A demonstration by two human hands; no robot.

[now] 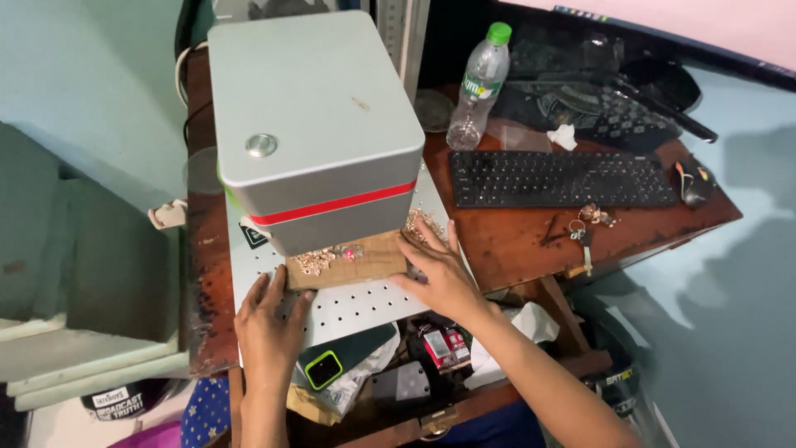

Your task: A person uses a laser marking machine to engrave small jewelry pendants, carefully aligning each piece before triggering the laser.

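You are working in a small workshop crowded onto an office desk. Above your hands a grey machine (319, 124) is sitting on a perforated plate (356, 305), with metal bits (316, 260) lying on a board (348, 264) under it. To their right a keyboard (560, 178), mouse (693, 182), bottle (479, 87) and keys (583, 236) are cluttering the worn wooden top.
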